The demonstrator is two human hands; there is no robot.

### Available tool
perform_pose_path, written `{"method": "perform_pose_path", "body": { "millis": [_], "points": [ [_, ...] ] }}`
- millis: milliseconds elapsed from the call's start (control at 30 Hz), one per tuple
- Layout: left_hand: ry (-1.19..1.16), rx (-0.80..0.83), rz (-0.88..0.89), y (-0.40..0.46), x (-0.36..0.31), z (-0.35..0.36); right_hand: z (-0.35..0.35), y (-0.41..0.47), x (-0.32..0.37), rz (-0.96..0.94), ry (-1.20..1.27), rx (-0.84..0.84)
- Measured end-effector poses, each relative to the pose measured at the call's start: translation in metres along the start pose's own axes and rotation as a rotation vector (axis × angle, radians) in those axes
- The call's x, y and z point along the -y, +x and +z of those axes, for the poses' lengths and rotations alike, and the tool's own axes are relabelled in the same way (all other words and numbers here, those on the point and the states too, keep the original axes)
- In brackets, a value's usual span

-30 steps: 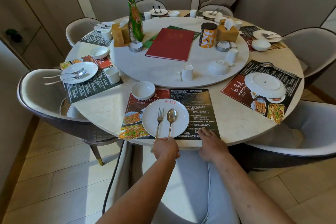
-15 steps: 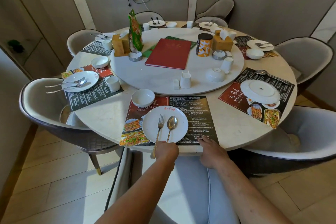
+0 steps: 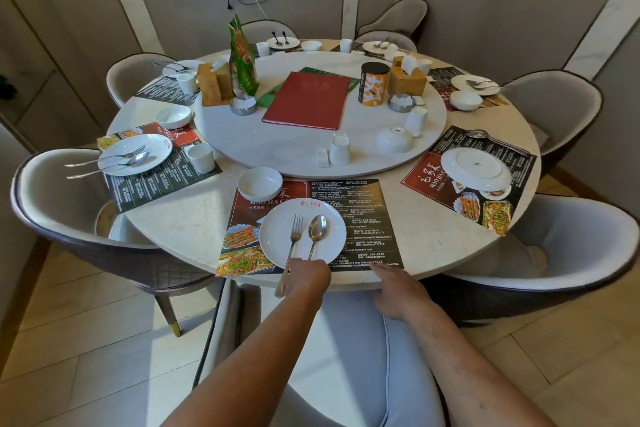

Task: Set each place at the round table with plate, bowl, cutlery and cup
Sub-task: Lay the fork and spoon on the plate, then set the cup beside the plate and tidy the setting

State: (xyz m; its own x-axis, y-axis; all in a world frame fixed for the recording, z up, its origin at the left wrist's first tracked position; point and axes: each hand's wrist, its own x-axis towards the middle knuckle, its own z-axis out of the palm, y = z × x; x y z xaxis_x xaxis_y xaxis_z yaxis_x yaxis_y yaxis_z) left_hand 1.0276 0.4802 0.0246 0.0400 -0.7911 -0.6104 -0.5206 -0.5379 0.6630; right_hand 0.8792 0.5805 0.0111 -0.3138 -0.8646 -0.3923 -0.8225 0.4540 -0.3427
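near place setting: my left hand (image 3: 306,276) curls over the fork (image 3: 292,246) and spoon (image 3: 317,232) handles at the rim of the plate (image 3: 277,239); my right hand (image 3: 398,288) rests flat-fingered on the placemat (image 3: 363,218) printed "mao jia"; bowl (image 3: 259,183) just beyond the plate

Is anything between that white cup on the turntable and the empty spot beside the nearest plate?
Nothing visible blocks it. The cup stands near the turntable's front edge, beside a small white holder. Below it lies only bare placemat, right of the plate.
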Motion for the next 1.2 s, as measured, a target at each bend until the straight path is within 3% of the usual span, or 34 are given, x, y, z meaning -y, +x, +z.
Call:
{"method": "perform_pose_path", "body": {
  "millis": [300, 633, 833, 1000, 1200],
  "points": [
    [0.124, -0.211, -0.061, -0.023, -0.006, 0.008, -0.018, 0.024, -0.019, -0.134, -0.037, -0.157],
    [0.170, -0.470, -0.071, -0.072, -0.032, 0.063, -0.069, 0.049, -0.076, -0.331, -0.113, -0.119],
    [0.316, -0.443, 0.283, -0.063, -0.056, 0.069, -0.101, 0.062, -0.073, -0.363, -0.105, -0.184],
    [0.553, -0.543, 0.570, -0.050, -0.087, 0.073, -0.114, 0.072, -0.065, -0.366, -0.117, -0.289],
    [0.675, -0.504, 0.590, -0.023, -0.110, 0.084, -0.113, 0.097, -0.065, -0.353, -0.096, -0.306]
  ]
}}
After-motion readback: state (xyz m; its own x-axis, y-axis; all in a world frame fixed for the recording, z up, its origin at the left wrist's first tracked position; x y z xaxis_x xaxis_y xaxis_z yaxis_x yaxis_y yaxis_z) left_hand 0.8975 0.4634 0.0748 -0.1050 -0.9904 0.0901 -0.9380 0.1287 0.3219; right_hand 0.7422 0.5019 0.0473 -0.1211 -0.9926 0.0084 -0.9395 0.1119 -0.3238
